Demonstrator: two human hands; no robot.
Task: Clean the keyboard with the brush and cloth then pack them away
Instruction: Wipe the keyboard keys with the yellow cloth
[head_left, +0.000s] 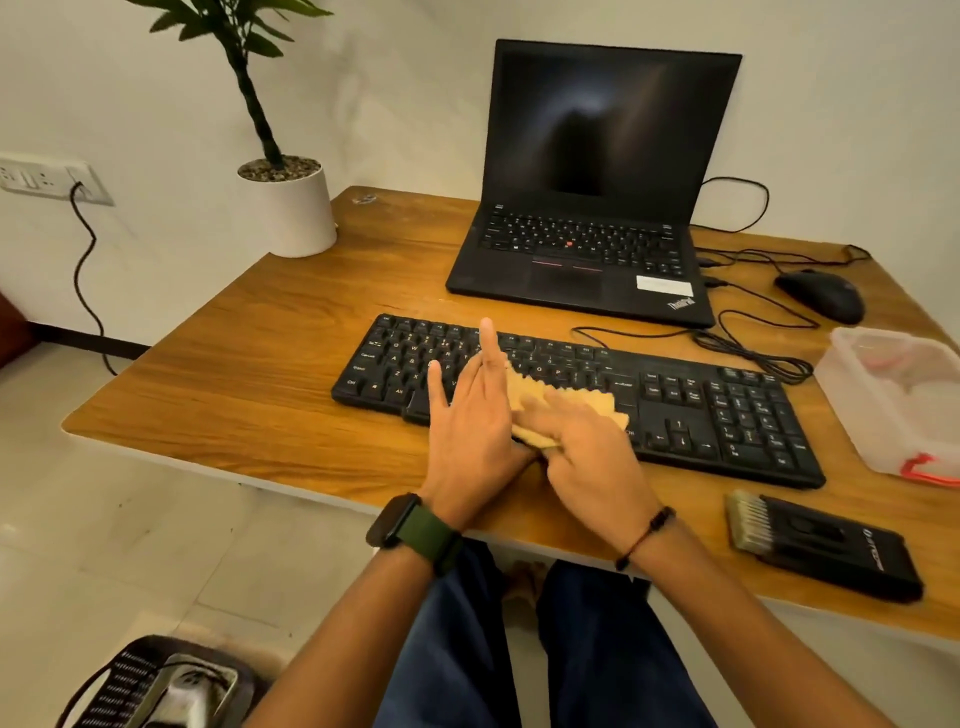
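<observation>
Fingers (488, 338) of the left hand (470, 421) spread straight against the cloth (561, 402), right hand (587, 457) pinching its near edge above the keyboard (727, 415), brush (821, 540) lying on the tabletop (260, 374).

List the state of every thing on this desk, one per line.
Laptop: lid open, screen dark.
Keyboard: flat on desk, partly under the cloth.
Cloth: folded, held between both hands over the keyboard.
Brush: lying on desk, untouched.
Box: open, no lid on.
Mouse: idle, wired.
Left hand: fingers straight, against cloth.
Right hand: grips cloth.
</observation>
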